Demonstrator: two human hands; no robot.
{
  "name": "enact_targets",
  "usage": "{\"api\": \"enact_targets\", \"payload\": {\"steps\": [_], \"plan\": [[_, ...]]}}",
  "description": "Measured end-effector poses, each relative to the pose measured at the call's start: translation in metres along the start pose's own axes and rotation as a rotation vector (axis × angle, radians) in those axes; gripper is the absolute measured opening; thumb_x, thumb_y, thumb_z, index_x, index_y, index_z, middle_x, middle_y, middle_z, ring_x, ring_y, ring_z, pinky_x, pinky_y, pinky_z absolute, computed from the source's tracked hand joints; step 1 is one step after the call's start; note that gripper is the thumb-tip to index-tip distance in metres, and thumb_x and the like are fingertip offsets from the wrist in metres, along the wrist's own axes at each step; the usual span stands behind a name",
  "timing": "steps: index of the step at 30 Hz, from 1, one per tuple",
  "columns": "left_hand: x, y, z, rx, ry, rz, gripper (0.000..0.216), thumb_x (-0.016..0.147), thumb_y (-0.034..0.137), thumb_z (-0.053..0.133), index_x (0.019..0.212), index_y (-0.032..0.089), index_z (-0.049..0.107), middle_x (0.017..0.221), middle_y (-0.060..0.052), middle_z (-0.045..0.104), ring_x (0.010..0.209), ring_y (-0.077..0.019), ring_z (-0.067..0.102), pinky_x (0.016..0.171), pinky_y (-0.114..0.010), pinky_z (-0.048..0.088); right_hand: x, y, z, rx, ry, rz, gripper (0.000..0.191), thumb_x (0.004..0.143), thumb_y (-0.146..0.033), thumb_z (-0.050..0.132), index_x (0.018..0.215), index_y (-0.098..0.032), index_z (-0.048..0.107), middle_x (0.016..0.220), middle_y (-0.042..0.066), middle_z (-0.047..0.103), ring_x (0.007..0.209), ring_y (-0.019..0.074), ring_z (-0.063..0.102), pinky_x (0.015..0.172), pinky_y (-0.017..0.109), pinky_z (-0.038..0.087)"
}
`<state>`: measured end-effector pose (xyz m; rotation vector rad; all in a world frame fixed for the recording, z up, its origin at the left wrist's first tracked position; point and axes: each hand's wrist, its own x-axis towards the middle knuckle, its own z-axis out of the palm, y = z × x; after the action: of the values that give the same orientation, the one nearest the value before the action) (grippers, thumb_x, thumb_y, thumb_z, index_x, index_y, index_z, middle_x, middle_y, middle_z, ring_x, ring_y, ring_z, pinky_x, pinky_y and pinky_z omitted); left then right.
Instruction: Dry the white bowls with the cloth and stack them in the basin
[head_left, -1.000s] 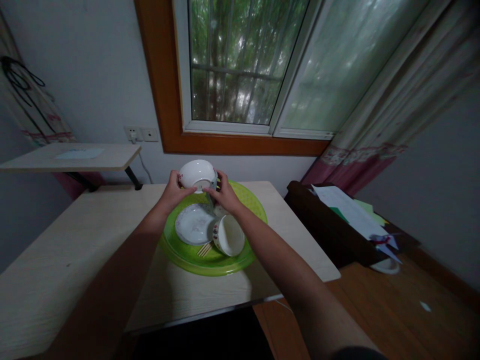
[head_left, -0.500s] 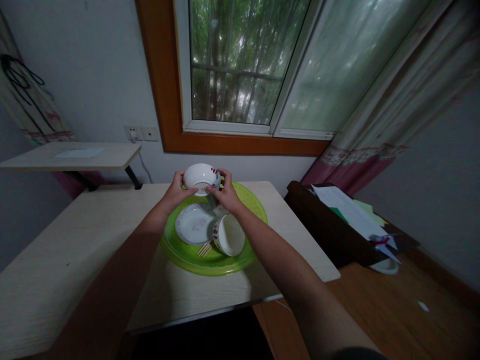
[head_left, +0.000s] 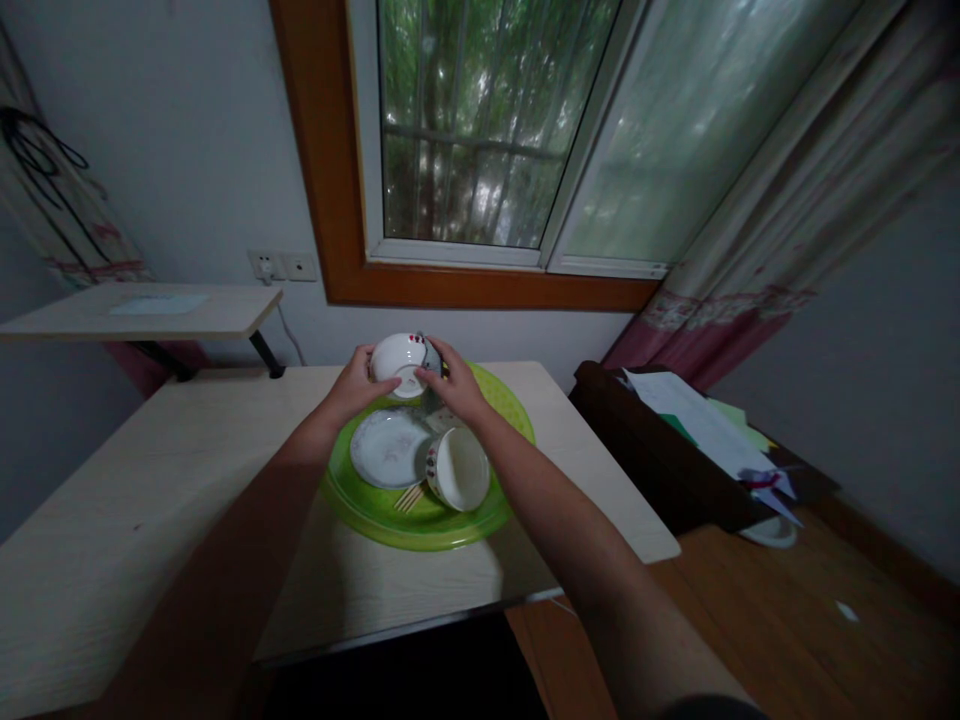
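A white bowl [head_left: 397, 357] with a red and dark print is held up over the far side of a round green tray [head_left: 420, 538], its underside tilted toward me. My left hand [head_left: 356, 385] grips its left side, thumb across the base. On its right side my right hand [head_left: 454, 385] is closed the same way. Below, a white plate [head_left: 390, 450] with a faint pattern lies on the tray. A second white bowl [head_left: 463, 470] rests on its side to the right of the plate. The tips of several chopsticks [head_left: 409, 498] stick out near it.
The pale wooden table [head_left: 187, 480] carries the tray. A raised shelf [head_left: 142, 318] with a paper on it stands at the left. Right of the table is a dark brown piece of furniture [head_left: 637, 450] with papers [head_left: 697, 415]. Behind is a window [head_left: 480, 130].
Both hands have tilted and shifted the held bowl slightly down and to the right. The plate, the other bowl and the chopsticks stay where they were.
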<state>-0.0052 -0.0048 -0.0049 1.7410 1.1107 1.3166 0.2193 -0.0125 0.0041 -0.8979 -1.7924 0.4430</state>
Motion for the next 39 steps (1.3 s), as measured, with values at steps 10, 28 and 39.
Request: {"api": "enact_targets", "payload": {"steps": [10,28,39], "plan": [[0.001,-0.004,0.001,0.096,0.028,-0.035,0.069,0.062,0.043,0.082,0.115,0.02,0.044,0.109,-0.007,0.063,0.099,-0.0236,0.066,0.087,-0.04,0.053,-0.002,-0.02,0.0,-0.255,-0.182,-0.308,0.063,0.096,-0.019,0.048,0.157,-0.03,0.037,0.167,0.003,0.033,0.156,0.0225,0.027,0.128,0.053,0.025],[0.005,-0.004,-0.003,0.128,0.167,-0.047,0.067,0.061,0.044,0.082,0.11,0.022,0.043,0.105,-0.005,0.061,0.098,-0.0245,0.065,0.084,-0.039,0.053,-0.003,-0.008,0.008,-0.173,-0.019,-0.019,0.054,0.1,-0.029,0.045,0.154,-0.025,0.042,0.154,0.008,0.053,0.141,0.0261,0.052,0.121,0.052,0.039],[-0.005,0.014,0.002,0.223,0.044,-0.004,0.065,0.06,0.042,0.082,0.109,0.022,0.044,0.1,-0.004,0.064,0.086,-0.0203,0.064,0.075,-0.033,0.049,-0.007,-0.036,0.008,-0.32,-0.233,-0.37,0.075,0.091,-0.031,0.061,0.16,-0.028,0.031,0.169,0.004,0.027,0.159,0.0278,0.017,0.13,0.055,0.02]]}}
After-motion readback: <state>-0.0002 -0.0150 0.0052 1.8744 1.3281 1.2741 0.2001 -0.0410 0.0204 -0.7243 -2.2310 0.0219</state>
